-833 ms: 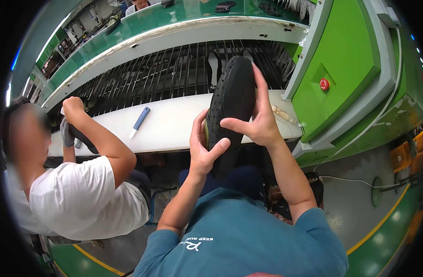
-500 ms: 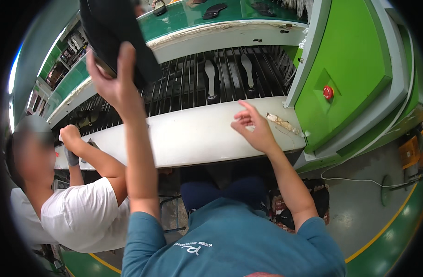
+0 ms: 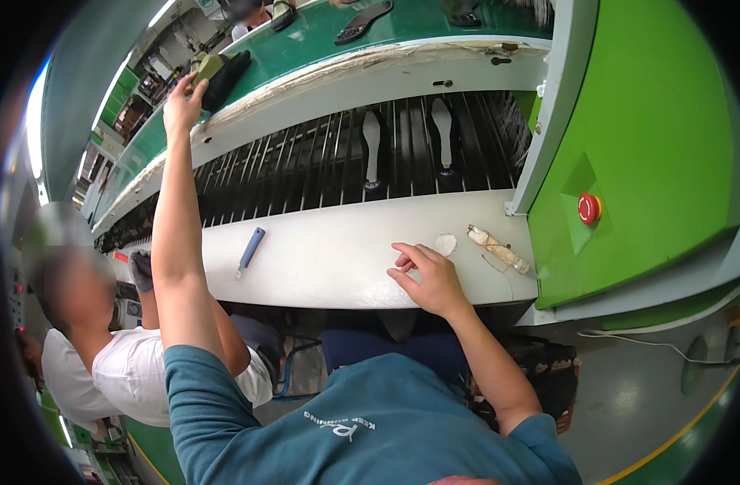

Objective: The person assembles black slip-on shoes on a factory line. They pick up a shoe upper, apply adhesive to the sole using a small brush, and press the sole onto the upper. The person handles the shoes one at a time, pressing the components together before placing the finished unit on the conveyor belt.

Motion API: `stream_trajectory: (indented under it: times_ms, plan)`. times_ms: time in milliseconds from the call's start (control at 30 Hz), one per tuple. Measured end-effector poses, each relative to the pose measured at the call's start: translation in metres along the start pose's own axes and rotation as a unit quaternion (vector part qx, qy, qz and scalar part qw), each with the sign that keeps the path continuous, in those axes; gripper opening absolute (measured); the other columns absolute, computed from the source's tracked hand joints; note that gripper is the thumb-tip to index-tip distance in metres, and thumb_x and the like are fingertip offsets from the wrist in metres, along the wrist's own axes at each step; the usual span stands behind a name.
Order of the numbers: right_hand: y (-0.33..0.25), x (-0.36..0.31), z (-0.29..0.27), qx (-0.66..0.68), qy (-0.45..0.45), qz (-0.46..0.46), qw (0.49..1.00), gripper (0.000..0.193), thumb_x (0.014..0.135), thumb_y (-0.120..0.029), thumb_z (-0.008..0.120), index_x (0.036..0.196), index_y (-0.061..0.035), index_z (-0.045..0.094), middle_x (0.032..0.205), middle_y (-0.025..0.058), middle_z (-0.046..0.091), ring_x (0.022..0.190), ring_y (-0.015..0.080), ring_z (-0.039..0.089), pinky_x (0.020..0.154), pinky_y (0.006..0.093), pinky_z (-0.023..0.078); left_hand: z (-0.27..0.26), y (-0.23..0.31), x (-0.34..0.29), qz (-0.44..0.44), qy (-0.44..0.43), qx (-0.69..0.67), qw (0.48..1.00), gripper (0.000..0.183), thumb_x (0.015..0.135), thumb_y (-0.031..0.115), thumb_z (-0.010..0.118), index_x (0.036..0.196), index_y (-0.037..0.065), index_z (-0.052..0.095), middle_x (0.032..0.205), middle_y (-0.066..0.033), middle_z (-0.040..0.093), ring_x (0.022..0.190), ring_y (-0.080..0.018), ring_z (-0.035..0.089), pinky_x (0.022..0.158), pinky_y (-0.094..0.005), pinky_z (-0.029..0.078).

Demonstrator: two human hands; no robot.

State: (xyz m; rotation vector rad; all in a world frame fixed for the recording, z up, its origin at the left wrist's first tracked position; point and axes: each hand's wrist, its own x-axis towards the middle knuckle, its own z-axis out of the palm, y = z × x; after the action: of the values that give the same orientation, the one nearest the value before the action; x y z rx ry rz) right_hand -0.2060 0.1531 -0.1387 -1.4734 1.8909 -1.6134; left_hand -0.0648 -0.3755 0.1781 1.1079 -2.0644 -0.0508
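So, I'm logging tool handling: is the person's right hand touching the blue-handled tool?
Apart. The head view shows the right hand well to the right of the blue-handled tool, with white tabletop visible between them.

Teal short-sleeved T-shirt [image 3: 435,428], small white chest print [image 3: 342,428], navy trousers [image 3: 426,352]

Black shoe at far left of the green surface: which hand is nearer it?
Left. The left hand is just left of the black shoe, contact unclear; the right hand is far off, over the white ledge.
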Motion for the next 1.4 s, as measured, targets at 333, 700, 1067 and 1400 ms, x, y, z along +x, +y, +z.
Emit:
stream_trajectory:
  times_ms: [333,700,1067,1400]
  plan:
    - [-0.001,0.002,-0.006,0.007,0.007,0.009,1.000,0.031,0.095,-0.008,0.082,0.125,-0.0036,0.076,0.099,0.0096,0.076,0.090,0.0240,0.078,0.082,0.0363,0.062,0.084,0.155,-0.271,0.296,0.117,-0.349,0.881,0.005,0.093,0.003,0.076,0.096,0.000,0.079,0.089,-0.0121,0.079,0.078,-0.0187,0.075,0.071,-0.0311,0.060]
    - [-0.068,0.106,-0.070,-0.043,0.181,-0.121,0.975,0.026,0.099,-0.002,0.078,0.126,-0.0021,0.078,0.098,0.0045,0.078,0.085,0.0108,0.071,0.079,0.0263,0.058,0.191,0.123,-0.398,0.069,-0.270,-0.404,0.871,0.017,0.100,0.019,0.080,0.102,0.002,0.081,0.075,-0.0087,0.075,0.065,-0.0119,0.069,0.064,-0.0302,0.055]
    - [-0.081,0.356,-0.197,-0.564,0.247,0.158,0.772,0.065,0.091,-0.052,0.084,0.145,-0.0187,0.072,0.141,0.0073,0.076,0.135,0.0275,0.067,0.114,0.0391,0.050,0.186,0.115,-0.385,0.059,-0.272,-0.405,0.871,0.017,0.097,0.025,0.077,0.099,0.008,0.082,0.075,-0.0082,0.077,0.067,-0.0232,0.074,0.066,-0.0362,0.057]
    - [-0.132,0.262,-0.144,-0.129,0.238,-0.052,0.961,0.048,0.088,-0.028,0.094,0.126,-0.0017,0.080,0.121,0.0111,0.081,0.111,0.0183,0.075,0.098,0.0328,0.059,0.179,0.097,-0.362,-0.109,-0.258,-0.612,0.740,0.042,0.113,0.041,0.061,0.121,0.002,0.077,0.095,-0.0119,0.079,0.077,-0.0190,0.076,0.069,-0.0336,0.058]
